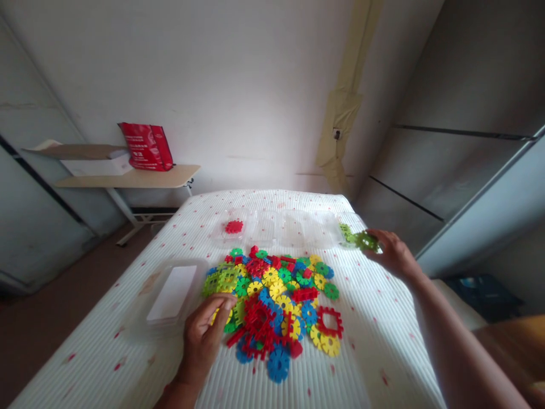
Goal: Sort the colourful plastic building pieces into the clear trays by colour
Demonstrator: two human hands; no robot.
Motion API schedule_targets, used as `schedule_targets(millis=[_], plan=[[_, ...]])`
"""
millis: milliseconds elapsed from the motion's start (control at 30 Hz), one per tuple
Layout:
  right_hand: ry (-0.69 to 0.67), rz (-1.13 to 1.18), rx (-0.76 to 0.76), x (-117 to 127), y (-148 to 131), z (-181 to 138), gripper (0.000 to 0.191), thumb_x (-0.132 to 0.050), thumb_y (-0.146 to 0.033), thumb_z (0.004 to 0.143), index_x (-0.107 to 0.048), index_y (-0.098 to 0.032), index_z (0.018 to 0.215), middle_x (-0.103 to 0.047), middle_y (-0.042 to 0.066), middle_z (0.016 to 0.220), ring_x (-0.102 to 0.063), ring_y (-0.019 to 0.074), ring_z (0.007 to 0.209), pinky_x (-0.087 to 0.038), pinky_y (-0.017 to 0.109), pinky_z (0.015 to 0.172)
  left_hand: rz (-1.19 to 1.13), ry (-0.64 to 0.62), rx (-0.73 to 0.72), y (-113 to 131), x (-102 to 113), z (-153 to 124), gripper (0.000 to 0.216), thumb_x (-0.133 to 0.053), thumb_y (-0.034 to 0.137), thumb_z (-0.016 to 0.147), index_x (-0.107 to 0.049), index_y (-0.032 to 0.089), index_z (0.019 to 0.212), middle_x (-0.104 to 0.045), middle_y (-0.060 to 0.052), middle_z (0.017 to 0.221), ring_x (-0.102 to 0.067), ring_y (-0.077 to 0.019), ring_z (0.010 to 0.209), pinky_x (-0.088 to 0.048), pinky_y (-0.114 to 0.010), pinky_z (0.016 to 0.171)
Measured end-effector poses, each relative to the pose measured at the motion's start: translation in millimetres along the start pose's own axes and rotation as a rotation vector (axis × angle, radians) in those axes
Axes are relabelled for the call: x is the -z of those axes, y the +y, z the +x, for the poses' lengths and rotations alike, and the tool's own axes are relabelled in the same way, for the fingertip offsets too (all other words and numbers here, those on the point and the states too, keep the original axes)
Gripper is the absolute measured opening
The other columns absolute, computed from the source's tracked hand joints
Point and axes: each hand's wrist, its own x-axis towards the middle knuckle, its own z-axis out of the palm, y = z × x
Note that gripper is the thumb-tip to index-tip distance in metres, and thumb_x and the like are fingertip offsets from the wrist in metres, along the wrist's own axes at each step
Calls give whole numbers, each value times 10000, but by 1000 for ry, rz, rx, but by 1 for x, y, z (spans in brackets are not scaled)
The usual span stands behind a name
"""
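Note:
My right hand is stretched to the far right edge of the bed, its fingers closed on a light green building piece with notched edges. That piece is beside the rightmost clear plastic box, where another light green piece shows. My left hand is at the left side of a heap of plastic building pieces in red, yellow, blue and green. Its fingers are bent together over the heap's edge; what they hold, if anything, is hidden. Light green square pieces lie just beyond it.
A row of clear plastic boxes stands behind the heap; the leftmost holds a red piece. A clear lid with a white rectangle lies left on the striped bed cover. A side table bears a red bag.

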Motion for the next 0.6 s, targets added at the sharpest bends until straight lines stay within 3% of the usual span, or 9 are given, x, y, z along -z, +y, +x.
schedule_targets(millis=[67,267,433,600], plan=[[-81,-62,22,3,14,29,457,-601,-316,657,-621,-174,1091,-679,98,1022,-611,255,936,-464,348,848,-1,-2,4,0,0,0,245,-538,359,821,-658,145,816,-673,-66,854,-647,-195,815,-525,-280,767],[-519,-195,-3,-15,25,89,492,-632,-257,603,-642,-229,1095,-688,54,1044,-619,232,957,-475,284,787,-11,52,-2,0,2,-2,198,-543,314,824,-658,155,852,-670,-56,880,-634,-189,841,-516,-272,777],[-642,-154,-4,-32,25,102,512,-679,-214,542,-675,-220,1054,-710,58,991,-656,247,882,-498,308,750,65,-6,-85,0,3,-2,169,-529,256,837,-655,161,895,-666,-62,912,-624,-175,843,-509,-265,764],[-712,-93,-23,-35,26,107,501,-729,-281,542,-693,-200,1035,-693,77,1060,-633,279,984,-496,333,822,153,-24,-189,7,3,0,136,-520,220,836,-643,164,823,-658,-54,850,-619,-166,834,-506,-253,746]])
